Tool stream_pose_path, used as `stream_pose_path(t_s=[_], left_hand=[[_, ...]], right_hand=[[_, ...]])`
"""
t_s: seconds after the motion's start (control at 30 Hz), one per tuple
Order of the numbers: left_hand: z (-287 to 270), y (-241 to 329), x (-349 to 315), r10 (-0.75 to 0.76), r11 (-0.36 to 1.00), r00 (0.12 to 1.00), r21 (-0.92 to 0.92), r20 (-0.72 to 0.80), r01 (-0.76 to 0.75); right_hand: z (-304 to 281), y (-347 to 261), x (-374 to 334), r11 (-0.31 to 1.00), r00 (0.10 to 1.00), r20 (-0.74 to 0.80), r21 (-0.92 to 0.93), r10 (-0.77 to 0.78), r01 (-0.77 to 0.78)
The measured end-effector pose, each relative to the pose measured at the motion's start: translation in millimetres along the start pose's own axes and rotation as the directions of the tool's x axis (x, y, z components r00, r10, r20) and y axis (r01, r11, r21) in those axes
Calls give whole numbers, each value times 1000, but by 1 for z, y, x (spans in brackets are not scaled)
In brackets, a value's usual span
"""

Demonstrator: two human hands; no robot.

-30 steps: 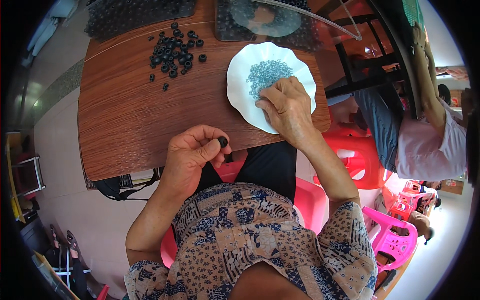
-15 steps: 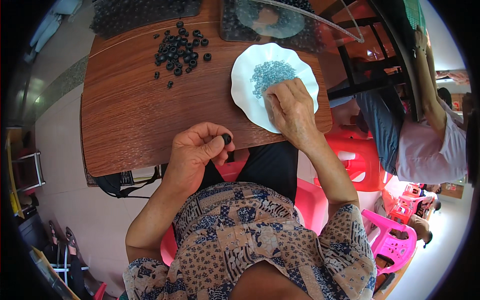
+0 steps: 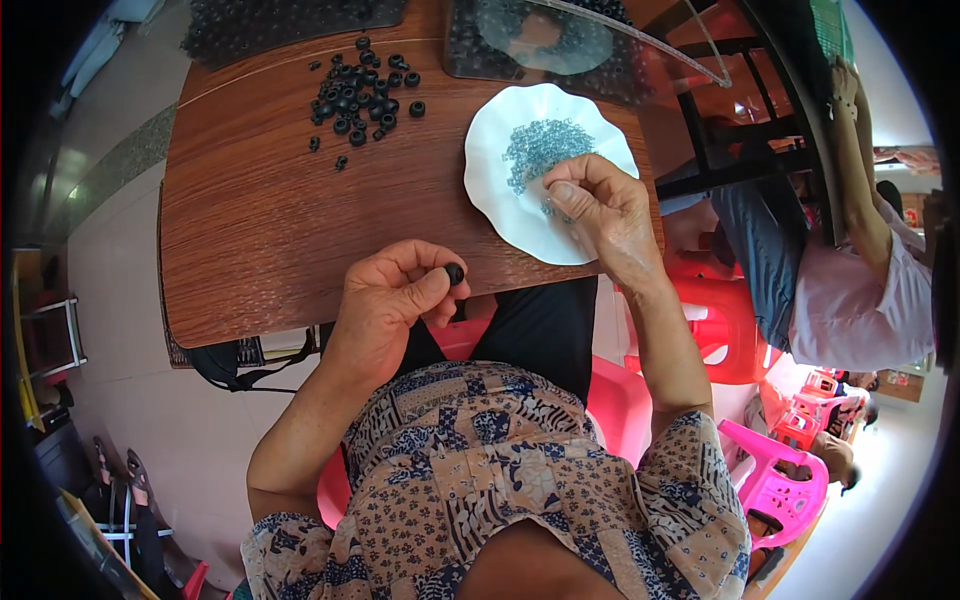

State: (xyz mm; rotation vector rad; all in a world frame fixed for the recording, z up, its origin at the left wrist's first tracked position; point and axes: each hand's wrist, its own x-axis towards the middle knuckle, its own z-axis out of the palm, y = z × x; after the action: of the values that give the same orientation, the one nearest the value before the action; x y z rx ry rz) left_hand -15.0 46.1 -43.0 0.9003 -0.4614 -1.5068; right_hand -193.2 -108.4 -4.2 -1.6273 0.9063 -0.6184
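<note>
Fingers (image 3: pixel 428 291) of the left hand (image 3: pixel 372 312) grasped 1 round black part (image 3: pixel 455 273) between thumb and index, near the front edge of the wood-grain surface (image 3: pixel 250 230). Right hand (image 3: pixel 622 215) was over the white scalloped plate (image 3: pixel 490 205), thumb and index tips close together; could not tell whether they gripped anything. Small clear bluish pieces (image 3: pixel 540 142) lay heaped on the plate, just beside those tips. Loose black parts (image 3: pixel 352 100) lay scattered left of the plate, well apart from it. Beyond the plate stood 1 see-through container (image 3: pixel 475 45) of dark parts.
</note>
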Motion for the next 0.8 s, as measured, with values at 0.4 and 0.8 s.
stream_pose_path(t_s=[0.4, 0.8], left_hand=[[-5, -2, 3, 25, 977, 1000, -210, -2, -25], [-7, -4, 2, 33, 960, 999, -277, -42, -44]], right_hand=[[43, -26, -26, 995, 982, 191, 100, -8, -12], [69, -29, -26, 959, 972, 235, 272, 17, -83]])
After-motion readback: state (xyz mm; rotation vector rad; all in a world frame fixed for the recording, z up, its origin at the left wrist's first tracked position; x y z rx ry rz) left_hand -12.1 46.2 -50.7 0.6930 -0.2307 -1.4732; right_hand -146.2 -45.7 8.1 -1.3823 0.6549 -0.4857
